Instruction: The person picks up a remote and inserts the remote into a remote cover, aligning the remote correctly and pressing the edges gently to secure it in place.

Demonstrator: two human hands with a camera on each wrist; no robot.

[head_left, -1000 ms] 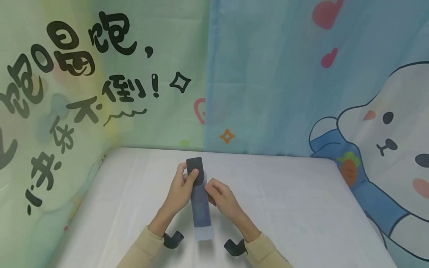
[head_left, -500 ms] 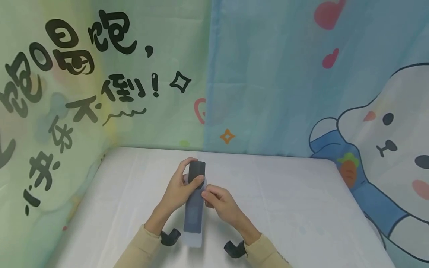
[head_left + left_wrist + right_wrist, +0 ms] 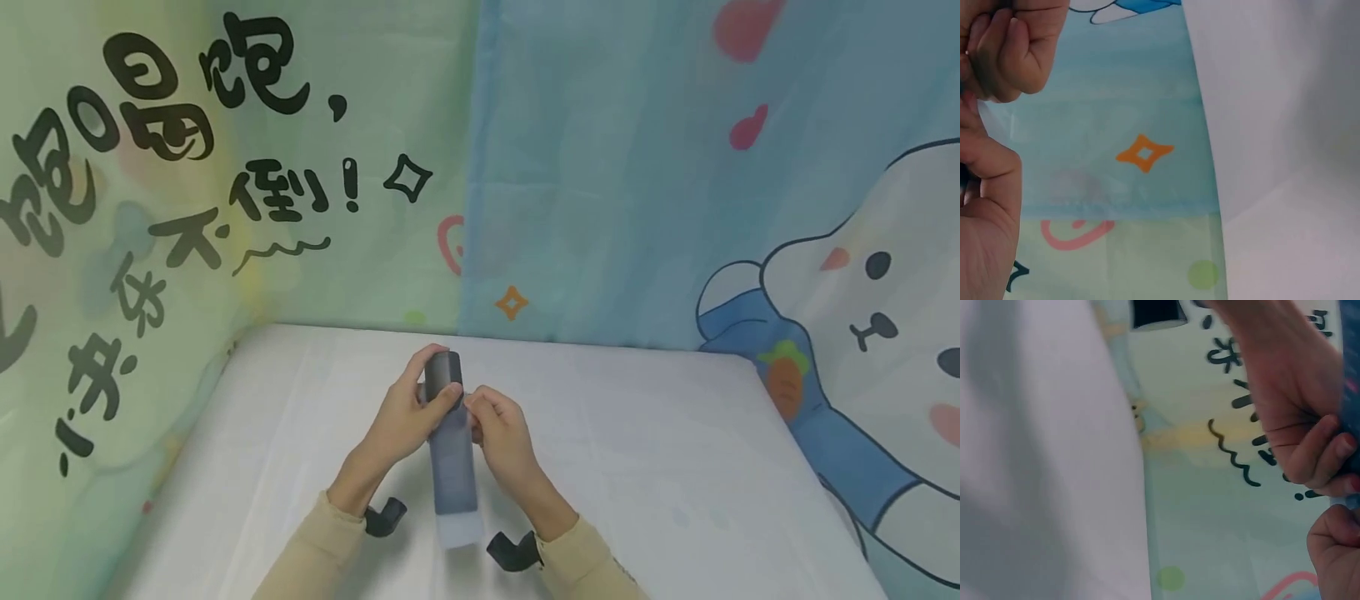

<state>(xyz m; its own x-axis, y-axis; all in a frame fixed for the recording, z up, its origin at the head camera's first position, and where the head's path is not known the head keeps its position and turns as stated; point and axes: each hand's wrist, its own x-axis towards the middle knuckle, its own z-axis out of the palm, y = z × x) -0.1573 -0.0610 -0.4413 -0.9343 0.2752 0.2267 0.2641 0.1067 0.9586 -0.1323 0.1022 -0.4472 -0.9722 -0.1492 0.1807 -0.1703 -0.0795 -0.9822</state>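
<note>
A long, slim blue-grey package (image 3: 453, 475) hangs above the white table, slightly tilted, with a darker block (image 3: 444, 367) at its upper end and a pale translucent strip (image 3: 460, 531) at its lower end. Its exact kind cannot be told. My left hand (image 3: 401, 414) grips the dark end, thumb across the front and fingers behind. With curled fingers, my right hand (image 3: 506, 437) pinches at the package's right edge, just below the left thumb. In the right wrist view, a blue patterned side of the package (image 3: 1352, 369) shows beside the left hand (image 3: 1300, 406).
A white-covered table (image 3: 637, 467) spreads under both hands. Printed curtains (image 3: 585, 208) hang behind it and along the left. A dark curved wrist mount (image 3: 386, 517) sits on the left wrist, and another mount (image 3: 513, 552) on the right.
My left hand has moved its grip, with the index finger now over the package's top. The package has turned and swung slightly left, then back right. My right hand stays at its edge, slightly higher.
</note>
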